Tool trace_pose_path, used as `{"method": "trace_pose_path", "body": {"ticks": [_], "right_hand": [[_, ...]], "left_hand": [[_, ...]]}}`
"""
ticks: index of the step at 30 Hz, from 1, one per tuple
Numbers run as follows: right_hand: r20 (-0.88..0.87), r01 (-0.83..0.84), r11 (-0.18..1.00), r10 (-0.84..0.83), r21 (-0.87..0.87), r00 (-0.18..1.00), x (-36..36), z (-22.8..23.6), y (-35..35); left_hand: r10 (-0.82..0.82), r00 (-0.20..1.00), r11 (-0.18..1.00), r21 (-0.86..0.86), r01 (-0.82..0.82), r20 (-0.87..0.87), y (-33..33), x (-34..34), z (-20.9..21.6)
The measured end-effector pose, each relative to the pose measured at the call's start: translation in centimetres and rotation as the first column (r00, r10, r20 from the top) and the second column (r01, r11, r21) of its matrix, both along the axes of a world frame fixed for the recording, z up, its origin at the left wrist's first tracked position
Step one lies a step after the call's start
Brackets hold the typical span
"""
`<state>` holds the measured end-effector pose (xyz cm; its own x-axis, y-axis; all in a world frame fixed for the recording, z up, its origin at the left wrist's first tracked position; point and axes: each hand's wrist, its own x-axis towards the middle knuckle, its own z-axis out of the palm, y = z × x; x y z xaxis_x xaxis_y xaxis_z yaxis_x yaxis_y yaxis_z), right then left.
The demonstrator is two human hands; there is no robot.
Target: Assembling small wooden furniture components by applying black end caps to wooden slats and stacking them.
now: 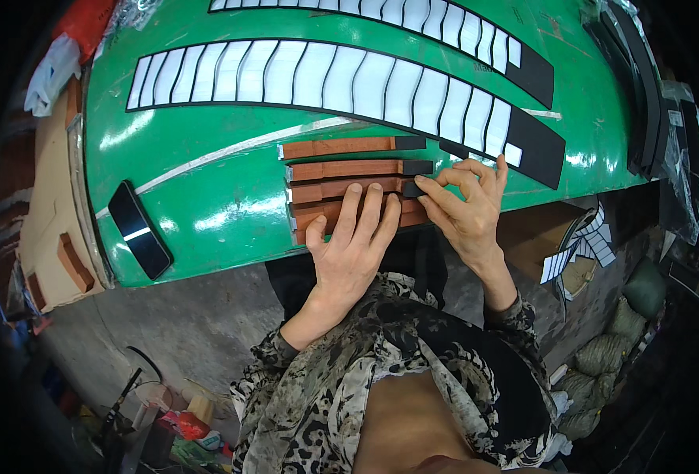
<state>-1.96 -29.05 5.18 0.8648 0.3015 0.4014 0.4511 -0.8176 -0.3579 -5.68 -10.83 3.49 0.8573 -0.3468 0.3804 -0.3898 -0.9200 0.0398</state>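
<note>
Several reddish-brown wooden strips (341,168) with black ends lie side by side near the table's front edge. My left hand (341,257) rests on the nearest strips, its fingers stretched out and pressing from above, hiding part of them. At the right end of the third strip, my right hand (468,209) pinches a small black patch (412,188) between thumb and index finger, with its other fingers raised. Beyond the strips lies a long black sheet (537,150) bearing a row of white wavy-edged pieces (310,75).
A second black sheet (531,73) with white pieces lies farther back on the green table (223,225). A dark phone (140,231) is at the left. Black strips in clear plastic (681,170) hang at the right edge. An open cardboard box (535,237) stands below.
</note>
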Motion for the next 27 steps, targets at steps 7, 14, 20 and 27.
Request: {"method": "trace_pose_path", "body": {"ticks": [7,14,20,27], "right_hand": [[0.001,0.006,1.000,-0.006,-0.020,1.000,-0.04,-0.05,0.08],[-0.002,0.003,1.000,-0.003,-0.025,1.000,0.05,-0.01,0.07],[-0.002,0.001,1.000,-0.001,-0.024,1.000,0.13,-0.05,0.14],[-0.007,-0.001,0.999,0.001,-0.034,1.000,0.15,0.00,0.15]], "left_hand": [[0.009,1.000,1.000,-0.006,-0.009,-0.002,0.01,-0.15,0.02],[0.013,1.000,1.000,-0.002,-0.013,0.018,-0.10,-0.08,0.09],[0.014,1.000,1.000,-0.009,-0.013,0.009,-0.05,-0.14,0.02],[0.013,1.000,1.000,-0.005,-0.013,0.012,-0.05,-0.14,-0.04]]}}
